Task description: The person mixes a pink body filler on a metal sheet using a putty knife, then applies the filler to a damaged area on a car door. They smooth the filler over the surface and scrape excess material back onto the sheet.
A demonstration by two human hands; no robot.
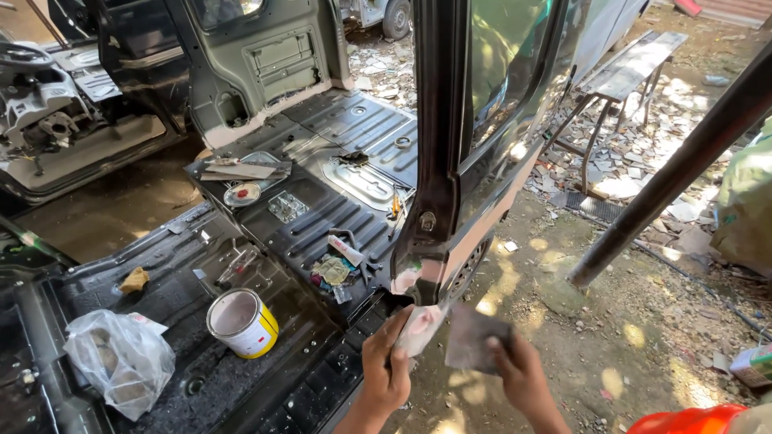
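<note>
Far to my left a clear plastic bag [119,358] of lumpy stuff slumps on the bare black floor pan [265,354] of the stripped vehicle, and just beside it to the right stands an open yellow can [242,322] with pinkish paste inside. Further up the ribbed floor lie a small round lid with a red dab [242,194], a flat scraper [241,170] and a heap of rags and a tube [338,265], all well apart from my hands. My left hand [386,368] sits at the sill edge, fingers curled tight around a pale putty-smeared spreader [420,327] whose blade points up at the foot of the dark door pillar [438,145]. The pillar's base [406,280] is patched pinkish-white, right above the blade. My right hand [519,371] is just beside it, thumb and fingers pinched on a grey flat sheet [474,337] held out over the dirt. A dark pole [675,173] slants across the ground to the right, beyond it a metal bench [631,68] and broken rubble [643,161].
</note>
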